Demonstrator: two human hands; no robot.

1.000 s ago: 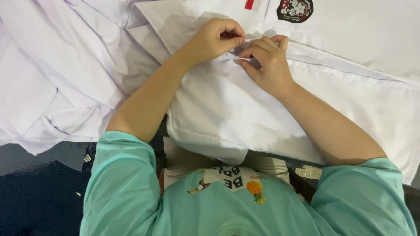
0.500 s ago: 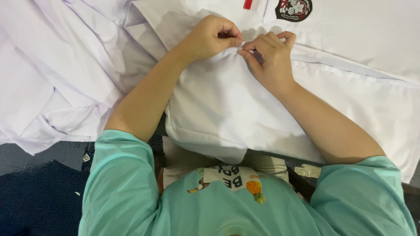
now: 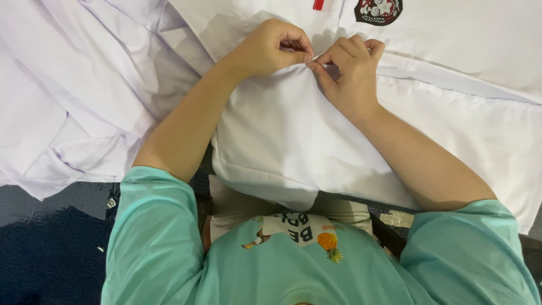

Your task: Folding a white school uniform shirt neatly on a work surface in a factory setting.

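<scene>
- Two bare hands work at one spot on a white shirt [image 3: 293, 141] that lies over the lap and runs away from the body; nearest the camera are the person's mint-green sleeves [image 3: 152, 226] and printed top.
- White shirt: its near folded edge hangs just past the lap, and a raised fold of it climbs toward the far middle of the scene, where both hands meet. Long axis of that fold runs near to far, slightly tilted left at the near end.
- Left hand [image 3: 268, 48]: closed, thumb and forefinger pinched on the top of the fold, knuckles up.
- Right hand [image 3: 350, 73]: closed likewise, fingertips [image 3: 316, 63] pinched on the same cloth edge, touching or all but touching the left hand's pinch. Whether something small, such as a thread, is caught between them I cannot tell.
- Key relation: the pinch point lies straight ahead, at the far end of both forearms; neither hand is clearly nearer, both are on it. The cloth falls back toward the body from there.
- Beyond the hands: more of the white garment lies flat, with a dark round badge [image 3: 378, 10] and a small red tab [image 3: 319, 4] at the far edge.
- Left: a rumpled heap of white cloth [image 3: 68, 90], apart from the hands.
- Surface: a dark patterned floor [image 3: 51, 243] shows near left. Little else of the room is in view.
</scene>
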